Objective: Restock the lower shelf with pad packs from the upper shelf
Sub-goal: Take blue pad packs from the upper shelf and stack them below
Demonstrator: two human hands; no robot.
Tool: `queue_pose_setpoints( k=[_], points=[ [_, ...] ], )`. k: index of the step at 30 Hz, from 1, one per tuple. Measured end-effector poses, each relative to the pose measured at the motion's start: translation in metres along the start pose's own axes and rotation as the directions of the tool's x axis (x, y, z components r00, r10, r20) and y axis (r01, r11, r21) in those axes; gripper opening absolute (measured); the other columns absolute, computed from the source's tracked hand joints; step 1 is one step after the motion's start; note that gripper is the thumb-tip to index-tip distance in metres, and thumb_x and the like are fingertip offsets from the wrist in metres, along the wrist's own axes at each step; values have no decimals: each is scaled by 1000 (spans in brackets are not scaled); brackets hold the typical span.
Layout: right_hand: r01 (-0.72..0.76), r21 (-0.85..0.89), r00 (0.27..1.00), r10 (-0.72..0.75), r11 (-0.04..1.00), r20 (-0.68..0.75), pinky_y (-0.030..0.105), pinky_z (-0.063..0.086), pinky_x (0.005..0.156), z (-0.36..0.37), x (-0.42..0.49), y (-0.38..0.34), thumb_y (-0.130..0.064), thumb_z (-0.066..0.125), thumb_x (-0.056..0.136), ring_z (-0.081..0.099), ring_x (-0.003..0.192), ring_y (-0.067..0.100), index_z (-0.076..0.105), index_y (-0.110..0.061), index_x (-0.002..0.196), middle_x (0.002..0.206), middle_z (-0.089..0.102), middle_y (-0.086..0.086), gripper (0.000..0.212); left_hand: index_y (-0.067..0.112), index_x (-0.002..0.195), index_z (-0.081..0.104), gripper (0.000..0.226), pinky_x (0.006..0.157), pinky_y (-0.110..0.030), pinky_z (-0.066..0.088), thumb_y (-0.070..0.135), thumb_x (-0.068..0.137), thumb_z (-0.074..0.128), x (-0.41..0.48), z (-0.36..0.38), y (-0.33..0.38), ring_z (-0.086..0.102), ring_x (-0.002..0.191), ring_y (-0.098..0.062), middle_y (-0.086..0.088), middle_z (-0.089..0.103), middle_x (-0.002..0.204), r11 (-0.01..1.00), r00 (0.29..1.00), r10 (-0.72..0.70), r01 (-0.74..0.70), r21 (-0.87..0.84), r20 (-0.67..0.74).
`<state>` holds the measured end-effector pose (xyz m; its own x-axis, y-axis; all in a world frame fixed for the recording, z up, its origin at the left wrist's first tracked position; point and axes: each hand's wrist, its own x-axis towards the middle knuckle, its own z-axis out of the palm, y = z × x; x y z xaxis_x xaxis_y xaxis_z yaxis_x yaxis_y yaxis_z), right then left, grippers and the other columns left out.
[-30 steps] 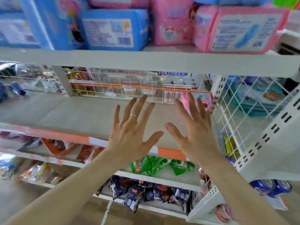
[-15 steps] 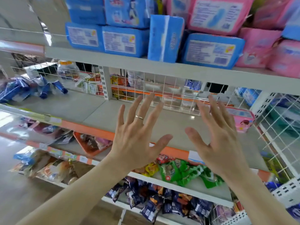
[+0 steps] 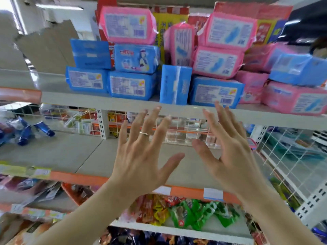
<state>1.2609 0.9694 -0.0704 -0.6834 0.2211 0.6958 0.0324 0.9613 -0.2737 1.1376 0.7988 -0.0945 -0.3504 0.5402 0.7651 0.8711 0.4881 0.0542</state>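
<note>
Blue pad packs (image 3: 131,84) and pink pad packs (image 3: 217,61) are stacked on the upper shelf (image 3: 106,102). One blue pack (image 3: 175,84) stands upright at the shelf's front, with another blue pack (image 3: 215,91) lying to its right. My left hand (image 3: 141,154) and my right hand (image 3: 231,152) are raised side by side with fingers spread, holding nothing. Their fingertips reach the front edge of the upper shelf, just below those two packs. Behind the hands lies the lower shelf (image 3: 62,152); a small pink pack (image 3: 252,143) shows at its right end.
A white wire divider (image 3: 292,156) closes the lower shelf on the right, and a wire back panel (image 3: 178,133) runs behind it. Blue packets (image 3: 26,133) lie at the far left. Snack bags (image 3: 185,211) fill the shelves below. Torn cardboard (image 3: 47,48) stands upper left.
The view has tilted up, bringing the upper shelf's packs into full sight. Both hands have risen with fingers still spread, from over the lower shelf to the upper shelf's front edge.
</note>
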Motion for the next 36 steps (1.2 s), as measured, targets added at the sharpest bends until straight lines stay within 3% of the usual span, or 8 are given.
queue_pose_setpoints(
  k=[10,16,20,24,29,32,34,36],
  points=[
    [18,-48,998,-21,999,-64,59,17,121,-12,62,29,-66,36,93,8,154,27,27,-28,157,166,14,1,75,26,151,34,71,108,-62,36,59,90,50,91,13,16,34,143,-37,-8,25,163,994,996,-53,60,96,-76],
    [-28,-9,998,27,1000,-49,56,12,123,-2,85,53,-50,54,95,7,154,25,24,-30,156,166,14,0,71,38,152,26,78,103,-55,42,60,87,62,143,32,15,29,144,-38,-11,8,166,931,934,-356,354,-92,-10],
    [-34,30,999,35,999,-36,54,13,123,1,90,59,-49,52,93,8,154,26,26,-28,156,166,16,2,72,41,151,18,90,88,-54,49,61,81,70,156,49,15,50,125,-41,-19,27,153,889,895,-444,447,-97,49],
    [-40,49,999,41,998,-13,55,15,122,2,90,63,-48,49,90,9,154,25,28,-28,156,166,17,2,71,34,145,29,82,77,-50,52,43,79,77,159,56,17,57,107,-41,-19,42,134,896,902,-429,419,-147,-45],
    [-50,50,999,50,997,12,57,18,121,5,87,68,-44,50,92,10,154,27,27,-27,156,166,17,4,70,33,137,37,74,71,-41,48,34,76,79,168,37,18,57,103,-34,-14,47,126,919,916,-377,352,-177,-137],
    [-56,60,998,55,997,12,55,15,122,5,87,69,-37,57,96,9,154,25,25,-30,156,166,15,1,68,30,136,39,73,68,-25,45,35,76,80,166,17,19,52,93,-22,-10,51,120,929,920,-347,310,-203,-181],
    [-57,82,998,57,995,7,54,14,123,4,87,66,-36,59,96,9,154,24,24,-33,156,166,15,0,70,31,136,40,72,63,-11,32,34,77,81,160,3,19,49,91,-16,-5,53,117,919,917,-356,309,-244,-180],
    [-61,119,998,60,991,11,49,14,124,5,87,63,-35,60,96,9,154,20,19,-36,156,166,14,-3,73,33,134,41,73,59,-9,31,34,74,83,152,-9,17,53,90,-13,2,55,112,898,909,-371,300,-322,-189]
  ],
)
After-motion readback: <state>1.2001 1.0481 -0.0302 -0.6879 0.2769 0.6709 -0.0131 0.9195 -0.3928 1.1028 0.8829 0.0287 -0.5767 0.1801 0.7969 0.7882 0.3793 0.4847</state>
